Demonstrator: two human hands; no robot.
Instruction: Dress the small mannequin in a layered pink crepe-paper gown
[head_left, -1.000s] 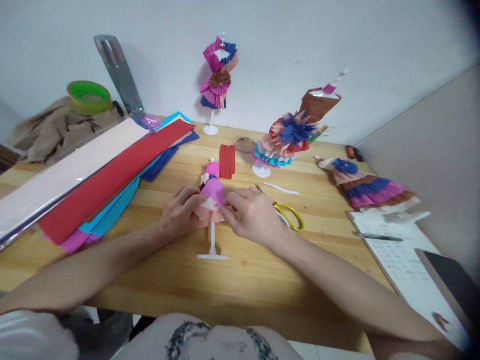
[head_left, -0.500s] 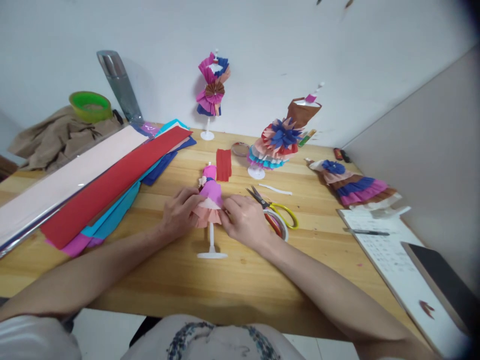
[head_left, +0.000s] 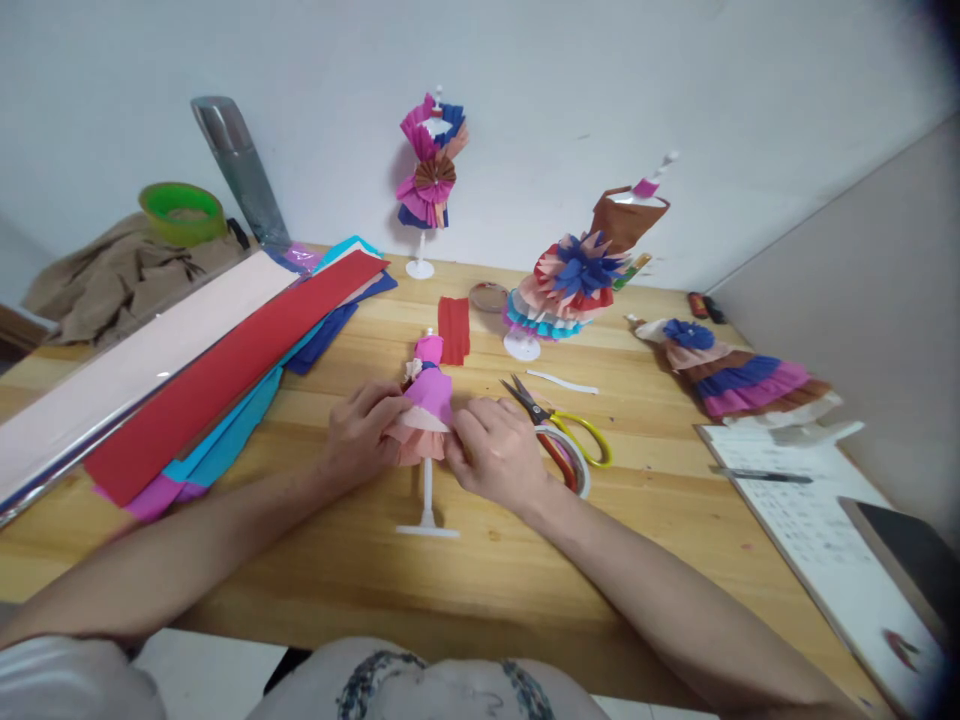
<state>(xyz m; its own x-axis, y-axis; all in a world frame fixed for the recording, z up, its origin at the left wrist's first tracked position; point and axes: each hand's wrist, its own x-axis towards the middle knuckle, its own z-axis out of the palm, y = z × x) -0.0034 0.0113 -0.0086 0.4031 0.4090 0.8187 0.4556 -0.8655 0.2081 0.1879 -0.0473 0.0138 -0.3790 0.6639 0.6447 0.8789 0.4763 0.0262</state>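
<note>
A small doll-size dress form (head_left: 429, 385) stands on a white pole and base in front of me, dressed in pink and purple crepe paper. Around its lower skirt runs a pale strip above a peach crepe paper ruffle (head_left: 418, 446). My left hand (head_left: 367, 428) pinches the skirt's left edge, fingers closed. On the opposite edge, my right hand (head_left: 495, 447) grips the same paper skirt, its fingertips partly hidden behind the knuckles. Just beyond the form lies a red crepe paper piece (head_left: 454, 330).
Yellow-handled scissors (head_left: 581, 435) and a tape roll (head_left: 574, 462) lie right of my right hand. Long crepe paper sheets (head_left: 240, 380) cover the left side. Two dressed forms (head_left: 426, 180) stand at the back; another paper dress (head_left: 750, 375) lies right, near a whiteboard (head_left: 795, 540).
My view has shifted slightly, so things on the right sit farther right. Both hands stay on the paper skirt, with little visible movement.
</note>
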